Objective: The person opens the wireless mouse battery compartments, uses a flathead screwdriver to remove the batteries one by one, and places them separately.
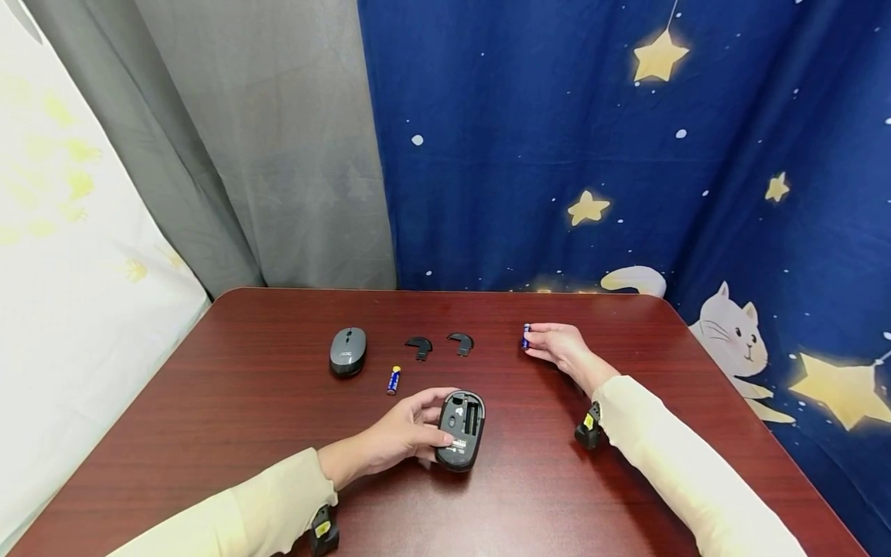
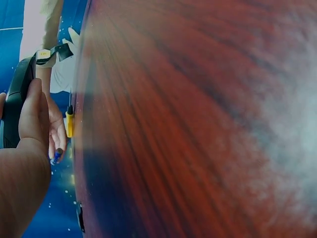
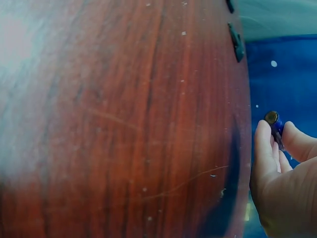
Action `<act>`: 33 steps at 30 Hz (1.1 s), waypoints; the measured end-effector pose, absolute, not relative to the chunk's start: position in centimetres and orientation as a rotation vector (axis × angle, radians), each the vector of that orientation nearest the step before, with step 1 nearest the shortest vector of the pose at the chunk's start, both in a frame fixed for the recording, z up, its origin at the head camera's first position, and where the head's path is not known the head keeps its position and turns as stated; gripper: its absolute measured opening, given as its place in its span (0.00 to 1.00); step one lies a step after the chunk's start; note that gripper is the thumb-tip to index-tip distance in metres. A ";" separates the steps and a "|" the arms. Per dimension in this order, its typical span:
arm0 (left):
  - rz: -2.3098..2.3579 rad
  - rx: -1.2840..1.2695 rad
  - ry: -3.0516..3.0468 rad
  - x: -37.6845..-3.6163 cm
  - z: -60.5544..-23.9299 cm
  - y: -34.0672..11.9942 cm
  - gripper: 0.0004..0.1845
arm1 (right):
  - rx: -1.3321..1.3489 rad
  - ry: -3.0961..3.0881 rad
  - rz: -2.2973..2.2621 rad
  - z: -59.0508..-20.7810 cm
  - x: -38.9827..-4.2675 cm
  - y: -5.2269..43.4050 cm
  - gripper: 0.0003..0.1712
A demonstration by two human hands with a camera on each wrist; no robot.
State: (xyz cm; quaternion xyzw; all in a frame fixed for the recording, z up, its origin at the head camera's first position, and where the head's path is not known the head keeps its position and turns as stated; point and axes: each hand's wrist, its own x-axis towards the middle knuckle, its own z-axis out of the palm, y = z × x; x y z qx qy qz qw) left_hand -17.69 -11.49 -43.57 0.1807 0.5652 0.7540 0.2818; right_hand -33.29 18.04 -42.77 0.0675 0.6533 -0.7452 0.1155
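The upturned black computer mouse (image 1: 460, 430), its battery bay open, lies on the dark red wooden surface (image 1: 244, 433) near the front edge; the left hand (image 1: 400, 435) grips its left side, fingers (image 1: 426, 402) curled round the shell; the right hand (image 1: 557, 345), well apart to the right and farther back, pinches 1 small blue battery (image 1: 526, 336) between thumb and fingertips, resting on the surface; just beyond the left fingers lies a second blue and yellow battery (image 1: 394, 380); farther back sit 2 small black curved plastic covers (image 1: 420, 346) and a grey computer mouse (image 1: 347, 350), upright, to their left.
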 end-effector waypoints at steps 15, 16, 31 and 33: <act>2.008 0.480 1.528 -17.8 -43.6 -11.6 0.38 | 0.266 2.043 -2.084 -43.8 -33.2 17.1 0.24; 2.009 0.479 1.527 -17.8 -43.6 -11.6 0.38 | 0.277 2.055 -2.077 -43.8 -33.2 17.1 0.24; 2.002 0.479 1.539 -17.9 -43.7 -11.5 0.37 | 0.316 2.259 -1.958 -43.7 -33.2 16.3 0.19; 2.001 0.478 1.544 -17.9 -43.7 -11.5 0.38 | 0.309 2.273 -1.946 -43.6 -33.2 16.2 0.18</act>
